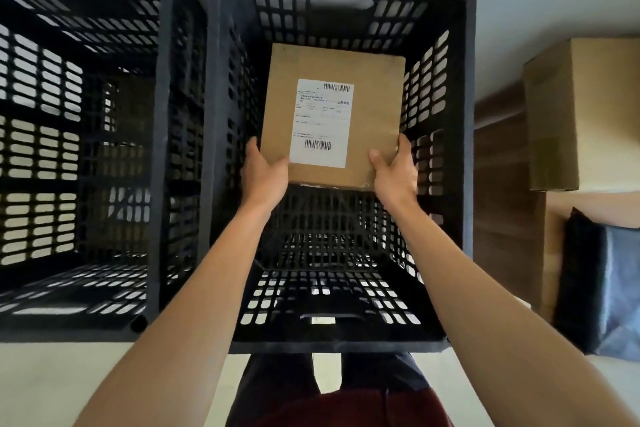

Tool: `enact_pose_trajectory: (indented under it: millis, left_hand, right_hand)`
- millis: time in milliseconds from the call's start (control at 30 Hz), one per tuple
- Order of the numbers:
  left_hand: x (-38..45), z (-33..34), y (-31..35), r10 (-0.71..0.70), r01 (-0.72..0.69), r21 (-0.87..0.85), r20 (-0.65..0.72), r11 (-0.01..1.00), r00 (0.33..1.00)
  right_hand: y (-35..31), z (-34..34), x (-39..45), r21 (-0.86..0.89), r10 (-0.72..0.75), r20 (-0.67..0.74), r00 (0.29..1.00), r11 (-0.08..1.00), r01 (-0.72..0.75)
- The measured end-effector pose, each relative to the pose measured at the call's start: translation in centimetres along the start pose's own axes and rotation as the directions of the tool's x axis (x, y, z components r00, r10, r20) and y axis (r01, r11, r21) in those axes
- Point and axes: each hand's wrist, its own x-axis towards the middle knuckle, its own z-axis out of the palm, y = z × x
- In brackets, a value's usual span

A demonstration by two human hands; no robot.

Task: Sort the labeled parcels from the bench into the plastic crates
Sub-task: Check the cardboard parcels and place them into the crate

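Stiff, seemingly light labeled parcel (pixel 332 114) gripped at near corners by left hand (pixel 265 173) and right hand (pixel 394 173), inside black crate (pixel 464 149).

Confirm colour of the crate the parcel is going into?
Black, slotted walls; crate shows best in the head view.

Label text (pixel 320 123) too small to read; left crate (pixel 83 149) and right-hand cardboard box (pixel 588 107) cropped by frame edges.
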Motion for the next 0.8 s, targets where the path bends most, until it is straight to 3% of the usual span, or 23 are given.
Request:
enact_pose_trajectory:
  millis: [267, 433, 667, 800]
  left_hand:
    - [1.5, 1.9, -1.7, 0.002, -0.008, -0.045, -0.139, 0.999, 0.990]
    - [1.8, 2.6, -2.2, 0.035, -0.026, 0.065, -0.130, 0.998, 0.991]
    - [-1.0, 4.4, -3.8, 0.258, -0.234, 0.210, -0.096, 0.949, 0.961]
    - [-2.6, 5.5, -4.9, 0.212, -0.199, 0.180, -0.055, 0.963, 0.976]
  right_hand:
    - [0.8, 1.8, 3.3, 0.075, -0.015, 0.030, 0.999, 0.997, 0.013]
    - [1.2, 3.2, 4.0, 0.059, -0.031, 0.018, 0.999, 0.998, 0.030]
    - [1.8, 4.5, 4.6, 0.076, 0.022, 0.000, 1.000, 0.997, -0.022]
    - [1.9, 5.0, 4.9, 0.029, 0.025, 0.026, 0.999, 0.999, -0.026]
